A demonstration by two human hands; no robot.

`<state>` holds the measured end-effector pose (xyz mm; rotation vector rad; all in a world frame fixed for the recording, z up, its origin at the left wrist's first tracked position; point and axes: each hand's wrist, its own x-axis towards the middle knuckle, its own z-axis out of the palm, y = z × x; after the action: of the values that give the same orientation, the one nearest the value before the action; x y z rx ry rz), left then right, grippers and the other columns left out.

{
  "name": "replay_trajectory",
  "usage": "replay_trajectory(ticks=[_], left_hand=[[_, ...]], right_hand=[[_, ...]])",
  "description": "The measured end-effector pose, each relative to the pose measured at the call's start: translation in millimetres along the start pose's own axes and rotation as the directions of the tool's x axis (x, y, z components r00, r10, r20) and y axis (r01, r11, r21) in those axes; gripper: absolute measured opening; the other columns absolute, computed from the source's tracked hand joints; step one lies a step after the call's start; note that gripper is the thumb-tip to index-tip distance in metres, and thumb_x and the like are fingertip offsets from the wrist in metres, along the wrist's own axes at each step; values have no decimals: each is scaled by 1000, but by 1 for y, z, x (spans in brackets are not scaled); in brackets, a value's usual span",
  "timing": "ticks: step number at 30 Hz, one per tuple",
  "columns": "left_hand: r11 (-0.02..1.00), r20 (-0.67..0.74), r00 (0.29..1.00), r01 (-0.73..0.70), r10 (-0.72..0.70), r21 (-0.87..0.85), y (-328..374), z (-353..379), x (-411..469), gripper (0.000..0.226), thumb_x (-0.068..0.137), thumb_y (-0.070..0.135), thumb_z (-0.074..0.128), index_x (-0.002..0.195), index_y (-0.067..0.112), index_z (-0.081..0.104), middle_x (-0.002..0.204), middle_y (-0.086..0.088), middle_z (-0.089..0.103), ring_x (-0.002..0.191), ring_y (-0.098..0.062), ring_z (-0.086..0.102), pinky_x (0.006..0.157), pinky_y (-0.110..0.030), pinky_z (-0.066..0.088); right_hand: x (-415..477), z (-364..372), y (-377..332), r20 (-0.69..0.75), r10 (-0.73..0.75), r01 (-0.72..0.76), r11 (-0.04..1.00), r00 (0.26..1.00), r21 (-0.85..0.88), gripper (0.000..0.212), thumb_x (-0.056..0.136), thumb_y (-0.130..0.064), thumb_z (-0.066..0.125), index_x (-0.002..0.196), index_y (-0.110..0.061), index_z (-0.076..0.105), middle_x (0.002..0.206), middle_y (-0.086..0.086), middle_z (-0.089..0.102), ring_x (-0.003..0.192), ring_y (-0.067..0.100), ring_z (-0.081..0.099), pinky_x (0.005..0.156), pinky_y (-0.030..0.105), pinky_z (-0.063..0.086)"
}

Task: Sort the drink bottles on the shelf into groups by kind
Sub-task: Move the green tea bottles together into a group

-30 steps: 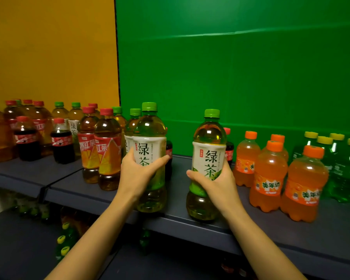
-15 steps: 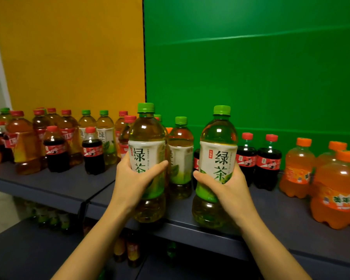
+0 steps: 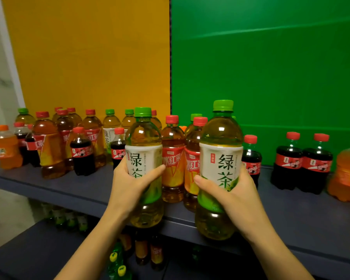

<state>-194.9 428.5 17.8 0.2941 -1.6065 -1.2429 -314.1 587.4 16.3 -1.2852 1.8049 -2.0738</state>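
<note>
We are looking at the long dark shelf [image 3: 303,211] running across in front of a yellow panel [image 3: 89,57] and a green panel [image 3: 271,57], and it is crowded with upright bottles. Out front, we have a bottle in each hand, both upright and both in front of the shelf's edge: the right green tea bottle [image 3: 220,162], green cap and white label, is clasped in the right hand [image 3: 236,201], fingers curled snugly round its lower label with the thumb across the front. The left green tea bottle [image 3: 143,156] sits in the left hand [image 3: 129,188], fingers wrapped behind it and the thumb pressed over the label. Whether their bases touch the shelf, we cannot tell. Between them, just behind, stand two red-capped iced tea bottles [image 3: 173,158], side by side on the shelf. Off to the left, more iced tea mixes with a small cola bottle [image 3: 82,152] and an orange soda bottle [image 3: 6,148] at the far end. To the right stands a pair of colas [image 3: 302,164], then another orange soda [image 3: 348,172] at the frame's edge. Below, a lower shelf [image 3: 28,257] holds more bottles, dim and hard to read.
</note>
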Motion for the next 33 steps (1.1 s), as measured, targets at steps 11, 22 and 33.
replay_trajectory(ticks=[11,22,33], left_hand=[[998,-76,997,-24,28,56,-10,-41,11,57,45,38,80,98,24,61,91,5,71,88,-6,67,66,-15,53],[996,-57,998,-28,33,88,-38,-132,56,63,45,44,77,101,21,62,95,2,71,90,-10,68,72,-22,55],[993,-54,998,-17,24,120,-58,-249,105,63,43,44,77,100,20,62,92,3,72,87,-10,68,69,-21,56]], right_hand=[[14,51,7,126,-26,26,1000,992,4,61,60,-32,85,113,-29,54,100,-11,69,92,3,65,76,25,54],[38,149,23,77,-14,12,1000,997,23,69,49,-49,79,111,-33,53,101,-11,69,93,3,66,78,28,55],[58,268,26,59,20,-23,998,998,58,57,61,-31,84,110,-31,55,98,-13,70,91,1,65,71,22,52]])
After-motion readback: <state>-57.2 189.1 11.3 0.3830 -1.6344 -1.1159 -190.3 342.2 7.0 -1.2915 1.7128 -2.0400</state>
